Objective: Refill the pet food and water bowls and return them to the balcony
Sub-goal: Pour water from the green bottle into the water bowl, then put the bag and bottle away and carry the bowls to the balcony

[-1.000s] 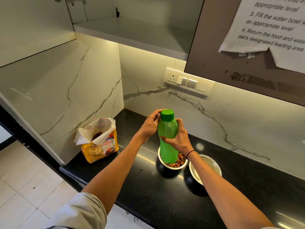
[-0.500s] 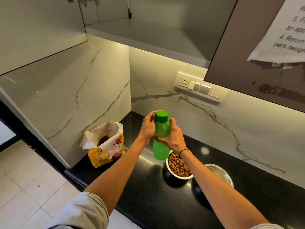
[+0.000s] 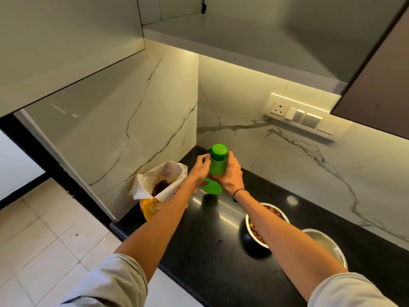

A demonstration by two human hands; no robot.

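Fingers (image 3: 229, 156) of right hand (image 3: 230, 176) wrap green bottle (image 3: 215, 168), now carried left of food bowl (image 3: 264, 224); left hand (image 3: 199, 171) pinches cap (image 3: 219, 151). Water bowl (image 3: 325, 247) unfilled; opening likely next.

A glossy black stone countertop (image 3: 212, 235) fills the marble-walled corner. On it stand an open yellow pet-food bag (image 3: 158, 191), a kibble-filled steel bowl (image 3: 257, 229) and, just beside that, a second steel bowl (image 3: 327, 242).

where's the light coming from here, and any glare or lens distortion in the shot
Head view: a warm strip under the wall cabinet lights the marble backsplash; bright streaks and a round spot glare on the black countertop; wide-angle bending curves the cabinet edges and stretches both forearms.
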